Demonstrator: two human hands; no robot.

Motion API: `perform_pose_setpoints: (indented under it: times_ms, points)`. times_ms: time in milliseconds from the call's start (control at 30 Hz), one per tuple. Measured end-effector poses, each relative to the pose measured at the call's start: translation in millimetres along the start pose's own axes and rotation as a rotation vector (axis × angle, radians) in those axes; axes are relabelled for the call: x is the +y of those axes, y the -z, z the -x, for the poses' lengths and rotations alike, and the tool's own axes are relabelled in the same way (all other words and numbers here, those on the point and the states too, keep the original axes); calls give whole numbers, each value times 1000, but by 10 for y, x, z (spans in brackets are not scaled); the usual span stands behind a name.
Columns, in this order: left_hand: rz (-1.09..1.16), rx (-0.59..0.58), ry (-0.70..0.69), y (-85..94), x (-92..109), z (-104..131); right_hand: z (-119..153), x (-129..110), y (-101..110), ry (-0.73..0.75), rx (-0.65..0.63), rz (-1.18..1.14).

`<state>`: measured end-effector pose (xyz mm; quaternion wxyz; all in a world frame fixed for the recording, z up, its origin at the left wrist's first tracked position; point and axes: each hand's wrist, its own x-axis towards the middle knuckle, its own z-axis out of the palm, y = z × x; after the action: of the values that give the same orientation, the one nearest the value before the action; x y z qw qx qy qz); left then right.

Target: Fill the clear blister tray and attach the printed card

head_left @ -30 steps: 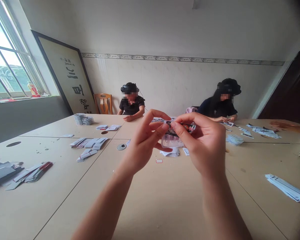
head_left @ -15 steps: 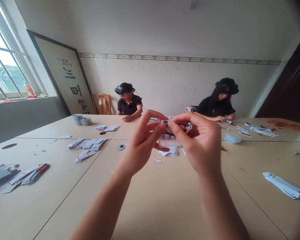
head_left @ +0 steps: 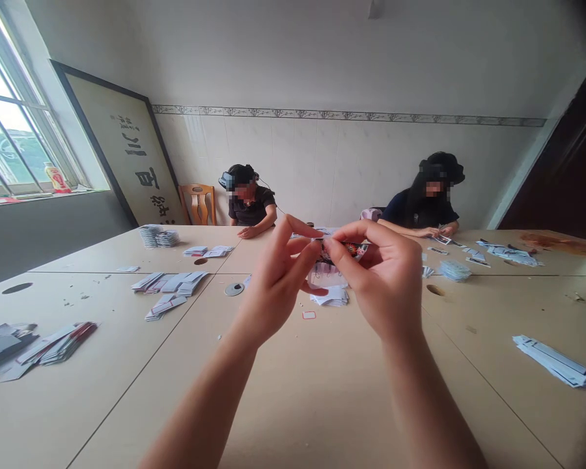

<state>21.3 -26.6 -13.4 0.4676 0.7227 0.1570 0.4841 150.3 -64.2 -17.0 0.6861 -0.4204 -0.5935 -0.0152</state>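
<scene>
In front of me, above the table, both hands pinch a small clear plastic packet (head_left: 328, 279) with a dark, red-patterned card (head_left: 355, 249) at its top. Thin dark curved shapes show through the clear part; they are too small to name surely. My left hand (head_left: 277, 286) grips the packet's left side between thumb and fingers. From the right, my right hand (head_left: 388, 277) presses thumb and forefinger on the card's upper edge, close to the left thumb. Part of the packet is hidden behind my fingers. Below it lies a stack of white cards (head_left: 331, 298).
Several card piles (head_left: 168, 286) lie to the left, with a grey-white heap (head_left: 2, 345) nearer. A long card stack (head_left: 553, 360) is at right. Clear packets (head_left: 454, 270) sit near a seated person (head_left: 432, 195); another person (head_left: 251, 202) sits across the table (head_left: 293, 404).
My right hand has shifted slightly left, and the dark card is tilted a little differently. Both hands keep their pinch on the packet. The person at the left has lowered their head.
</scene>
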Motion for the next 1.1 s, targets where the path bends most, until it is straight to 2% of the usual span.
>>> perform_pose_setpoints:
  times_ms: [433,600,700,933,1100]
  points:
    - [-56,61,-12,-15,-12,5,12,57,-67,-11,10,-17]
    - [-100,108,-69,4,-16,15,-10,113,-86,-55,29,-48]
    - [-118,138,-73,20,-12,6,-26,148,-88,-83,25,-93]
    - [-106,161,-81,107,-24,-31,-68,139,-50,-158,-119,-303]
    - [-88,177,-93,149,-26,-39,-92,155,-45,-190,-73,-420]
